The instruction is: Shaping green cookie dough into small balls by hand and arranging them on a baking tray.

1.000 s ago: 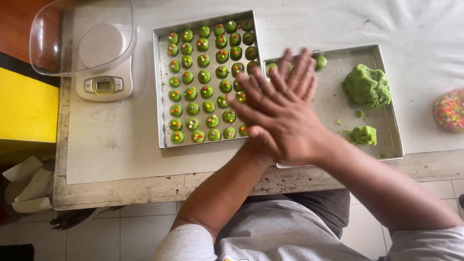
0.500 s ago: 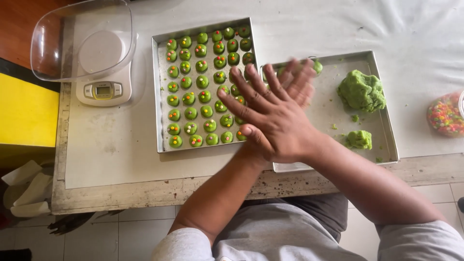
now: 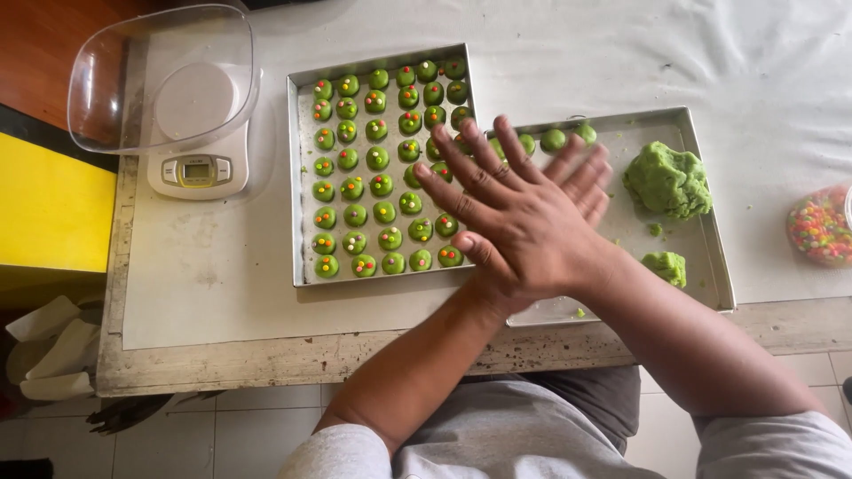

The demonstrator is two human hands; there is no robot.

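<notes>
While both palms press flat together over the near corner of the right-hand tray [image 3: 710,257], the right hand [image 3: 524,226] lies on top with its fingers spread and pointing toward the upper left, and the left hand [image 3: 586,182] sits beneath it, only its fingertips showing past the upper edge. Whether anything lies between the palms cannot be told; neither hand is curled around an object, both are flattened open.

Left of that tray and touching it stands a square metal tray [image 3: 302,177] of thin, dull aluminium, filled with small round green dough balls [image 3: 355,215], each smooth-topped and dotted with coloured sprinkles. They stand in about seven columns; the hands cover the rows nearest the right-hand tray, so no full count is possible, though well over forty show.

On the right-hand tray rest one large lumpy mass of green dough [image 3: 667,180] at its far right, one small lump [image 3: 666,266] nearer the front, and three plain green balls [image 3: 555,139] along its back rim.

Beyond its right edge sits a clear jar of coloured sprinkles [image 3: 818,226]. Far to its left stands a white kitchen scale [image 3: 195,168] with a clear plastic bowl [image 3: 160,75] on top.
</notes>
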